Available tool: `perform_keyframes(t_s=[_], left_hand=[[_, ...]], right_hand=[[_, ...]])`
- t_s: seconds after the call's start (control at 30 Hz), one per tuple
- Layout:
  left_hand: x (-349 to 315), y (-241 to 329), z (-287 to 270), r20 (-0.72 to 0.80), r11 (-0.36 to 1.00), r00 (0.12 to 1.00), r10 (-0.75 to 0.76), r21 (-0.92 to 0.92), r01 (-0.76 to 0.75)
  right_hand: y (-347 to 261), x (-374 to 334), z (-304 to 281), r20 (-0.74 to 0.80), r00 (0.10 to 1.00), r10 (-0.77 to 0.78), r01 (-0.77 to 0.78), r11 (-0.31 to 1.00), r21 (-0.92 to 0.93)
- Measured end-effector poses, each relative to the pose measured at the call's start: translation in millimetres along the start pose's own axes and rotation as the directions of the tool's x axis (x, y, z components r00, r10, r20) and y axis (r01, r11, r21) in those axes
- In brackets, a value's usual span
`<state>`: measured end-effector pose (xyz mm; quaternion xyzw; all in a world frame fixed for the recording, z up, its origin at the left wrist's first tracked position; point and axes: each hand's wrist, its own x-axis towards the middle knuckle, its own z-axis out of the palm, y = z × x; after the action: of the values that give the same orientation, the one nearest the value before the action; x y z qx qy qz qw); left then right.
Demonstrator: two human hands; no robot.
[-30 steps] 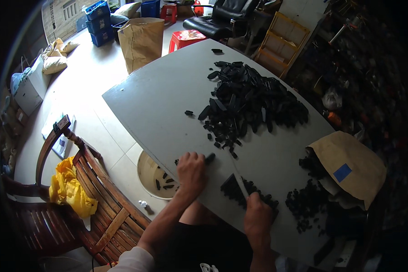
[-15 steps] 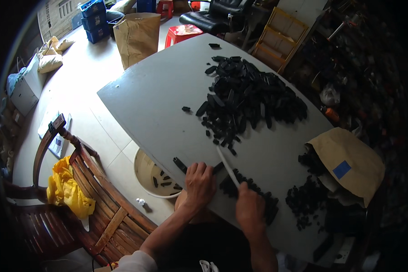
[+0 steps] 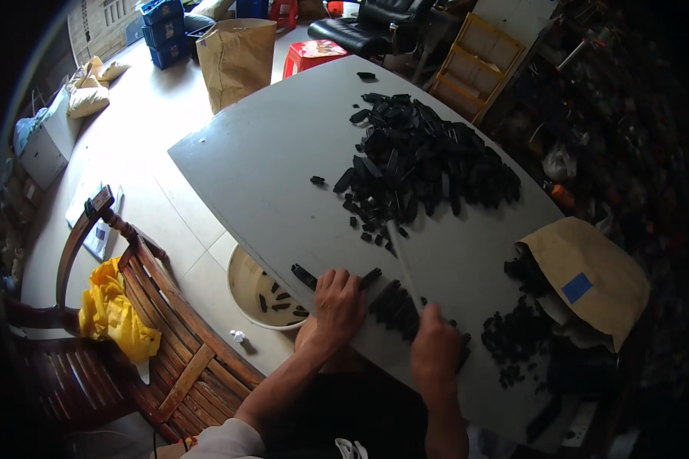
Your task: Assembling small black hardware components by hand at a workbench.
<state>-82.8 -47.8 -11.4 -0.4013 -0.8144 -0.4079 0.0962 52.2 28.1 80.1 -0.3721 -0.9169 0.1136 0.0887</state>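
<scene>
Black piece (image 3: 372, 277): slim | left fingers (image 3: 339, 280) clamped on it | right fingers (image 3: 430, 315) gripping pale stick (image 3: 406, 262)

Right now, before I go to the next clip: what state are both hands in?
Left hand: fingers curled down by a black piece; grip hidden, cannot tell.
Right hand: closed, holding a long, thin, pale tool.

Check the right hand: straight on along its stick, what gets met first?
Likely the small black pieces at the near edge of the black pile: the pale stick in the right hand points there, its tip apparently overlapping them. Its height is unclear.
</scene>
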Motion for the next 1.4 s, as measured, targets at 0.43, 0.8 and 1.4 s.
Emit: perform_keyframes(t_s=[0.43, 0.8, 1.4], left_hand=[[-8, -12, -39, -0.210, 0.989, 0.977, -0.040, 0.128, 0.068], [-1, -23, -29, 0.030, 0.995, 0.995, -0.096, 0.004, 0.096], [-9, -25, -18, -0.128, 0.994, 0.990, -0.053, -0.103, 0.040]], right_hand=[[-1, -19, -9, -0.013, 0.994, 0.109, -0.106, 0.985, 0.134], [-10, -16, 7, 0.055, 0.997, -0.047, 0.035, 0.980, 0.198], [-38, 14, -19, -0.097, 0.994, -0.058, 0.066, 0.994, 0.083]])
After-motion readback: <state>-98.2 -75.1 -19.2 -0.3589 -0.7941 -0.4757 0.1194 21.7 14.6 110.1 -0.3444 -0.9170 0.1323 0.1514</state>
